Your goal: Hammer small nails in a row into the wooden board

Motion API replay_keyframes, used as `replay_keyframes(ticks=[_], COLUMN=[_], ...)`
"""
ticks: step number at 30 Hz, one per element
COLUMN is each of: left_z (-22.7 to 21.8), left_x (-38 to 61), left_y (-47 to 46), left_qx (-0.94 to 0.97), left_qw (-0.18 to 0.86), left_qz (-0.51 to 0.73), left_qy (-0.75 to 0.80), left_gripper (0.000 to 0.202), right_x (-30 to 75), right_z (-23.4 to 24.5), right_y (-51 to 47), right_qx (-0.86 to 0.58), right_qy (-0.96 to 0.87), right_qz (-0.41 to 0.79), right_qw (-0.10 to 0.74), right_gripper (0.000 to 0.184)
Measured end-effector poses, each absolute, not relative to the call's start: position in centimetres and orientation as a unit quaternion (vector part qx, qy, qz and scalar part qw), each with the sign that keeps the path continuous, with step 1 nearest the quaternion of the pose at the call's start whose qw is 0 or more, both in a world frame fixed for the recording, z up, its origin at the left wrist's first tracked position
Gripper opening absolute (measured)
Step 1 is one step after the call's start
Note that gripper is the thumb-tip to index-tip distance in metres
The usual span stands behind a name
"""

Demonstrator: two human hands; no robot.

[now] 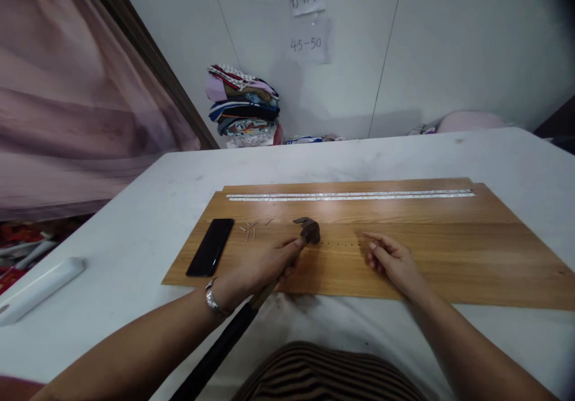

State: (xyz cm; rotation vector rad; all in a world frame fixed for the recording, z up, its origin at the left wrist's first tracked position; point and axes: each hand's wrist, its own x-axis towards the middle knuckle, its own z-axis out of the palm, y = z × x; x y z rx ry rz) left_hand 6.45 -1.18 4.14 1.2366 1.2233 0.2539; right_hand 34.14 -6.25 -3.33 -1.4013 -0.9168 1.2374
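My left hand (265,266) is closed around the wooden handle of a hammer (308,231), close to its dark metal head, which rests on the wooden board (449,245). A bracelet sits on that wrist. My right hand (392,258) lies on the board to the right of the hammer head, fingers loosely curled and slightly apart, holding nothing I can see. Between the two hands a short row of tiny nail heads (338,244) dots the board. Several loose nails (252,228) lie just left of the hammer head.
A black phone (210,246) lies on the board's left end. Two long silvery strips (350,196) run along its far edge. The board sits on a white table (135,221). A white bar-shaped object (40,287) rests at the left. Folded clothes (243,108) are stacked against the wall.
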Motion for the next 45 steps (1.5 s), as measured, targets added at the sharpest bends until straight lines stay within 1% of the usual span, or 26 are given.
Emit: replay_keyframes(ticks=[4,9,18,27,32,36,45], left_z=[4.6,5.6,4.4,5.5,4.7,4.3,5.4], left_x=[6.6,7.0,6.5,6.8,6.5,6.5,6.6], left_y=[-1.1,-0.9,-0.9,-0.7,-1.0,-1.2,-1.1], left_qx=[0.526,0.525,0.523,0.517,0.53,0.537,0.524], left_qw=[0.638,0.643,0.65,0.657,0.642,0.641,0.658], left_qz=[0.107,0.123,0.119,0.143,0.128,0.125,0.143], left_qy=[0.552,0.544,0.538,0.529,0.538,0.534,0.522], left_gripper=[0.052,0.047,0.043,0.043,0.045,0.043,0.042], right_x=[34.2,34.3,34.2,34.2,34.2,34.2,34.1], right_z=[-3.5,-3.6,-3.4,-3.2,-3.2,-3.1,-3.1], right_y=[-6.3,-6.3,-6.2,-6.3,-6.3,-6.3,-6.3], right_qx=[-0.583,-0.585,-0.585,-0.586,-0.586,-0.591,-0.587], right_qy=[-0.379,-0.373,-0.377,-0.379,-0.382,-0.385,-0.378], right_qz=[0.514,0.521,0.516,0.513,0.511,0.506,0.513], right_qw=[0.503,0.497,0.501,0.499,0.499,0.497,0.499], right_gripper=[0.048,0.051,0.048,0.051,0.05,0.051,0.048])
